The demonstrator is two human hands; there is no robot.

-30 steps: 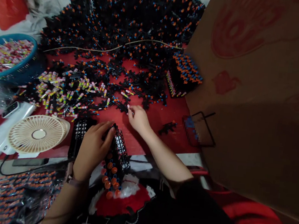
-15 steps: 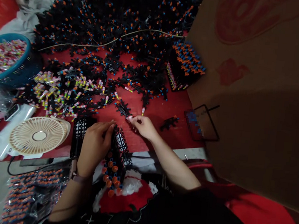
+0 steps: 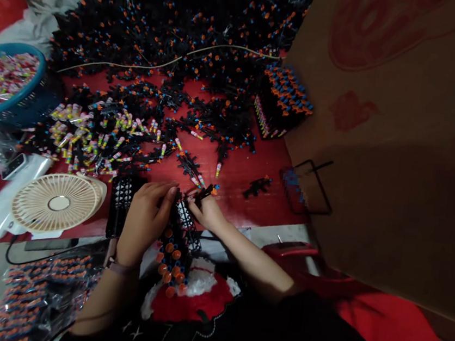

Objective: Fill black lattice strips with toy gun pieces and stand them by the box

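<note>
Resting tilted against the person's lap at the near edge of the red table (image 3: 247, 178), a black grid rack (image 3: 179, 236) is recorded, its lower cells filled with orange-capped pieces and its upper cells bare. The rack is gripped along its upper left edge by the left hand (image 3: 143, 221), fingers curled over the rim. A small black toy piece (image 3: 204, 192) with an orange and blue tip is pinched between the fingertips of the right hand (image 3: 206, 212) and held just above the rack's top edge; contact between piece and rack cannot be determined.

Listed just left of the rack: a second black grid tray (image 3: 121, 202), partly covered by the left wrist. Beside it, a cream round fan (image 3: 57, 204) is laid flat on the table. Beyond the hands, loose black pieces and small pink-and-yellow wrapped sticks (image 3: 92, 133) are scattered over the red surface. A single black piece (image 3: 256, 186) is noted lying apart to the right of the hands. Farther back, a large heap of black pieces (image 3: 186, 23) with orange and blue tips is entered, crossed by a pale cord (image 3: 161, 64). A filled block of pieces (image 3: 282, 103) stands at the heap's right edge, against a brown cardboard sheet (image 3: 398, 146). A blue basket (image 3: 11, 85) of wrapped sticks occupies the far left. Bagged pieces (image 3: 37, 291) lie at lower left.
</note>
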